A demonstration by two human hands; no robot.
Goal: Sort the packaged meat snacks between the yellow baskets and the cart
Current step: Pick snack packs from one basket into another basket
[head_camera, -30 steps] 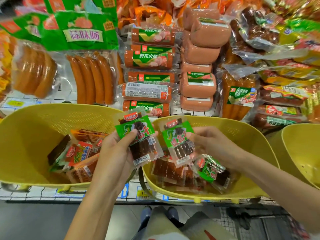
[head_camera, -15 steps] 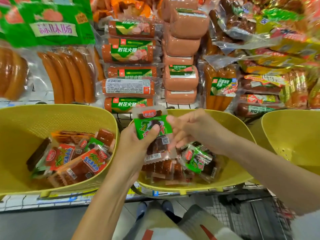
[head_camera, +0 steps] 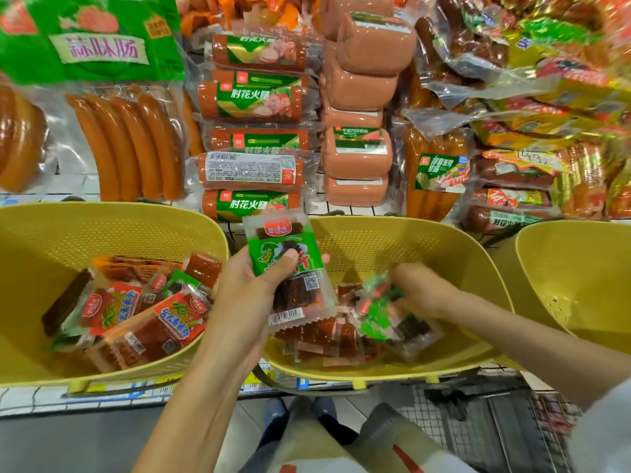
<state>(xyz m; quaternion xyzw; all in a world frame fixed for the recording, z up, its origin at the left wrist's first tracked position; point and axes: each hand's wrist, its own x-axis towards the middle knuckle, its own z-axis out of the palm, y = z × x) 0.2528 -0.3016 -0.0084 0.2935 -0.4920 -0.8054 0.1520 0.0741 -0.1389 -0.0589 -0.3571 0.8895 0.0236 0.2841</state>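
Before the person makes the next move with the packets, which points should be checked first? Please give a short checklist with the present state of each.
1. Left hand grips the held packet, thumb across its green label: ok.
2. Number of packets in that grip: cannot tell.
3. Right hand has hold of the loose green packet in the middle basket: cannot tell, it is blurred.
4. Left basket has room above its packets: ok.
5. Right basket has room: ok, its visible part holds nothing.
6. Cart is below the right arm: ok.

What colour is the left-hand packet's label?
Green, on the packet in the left hand; head view.
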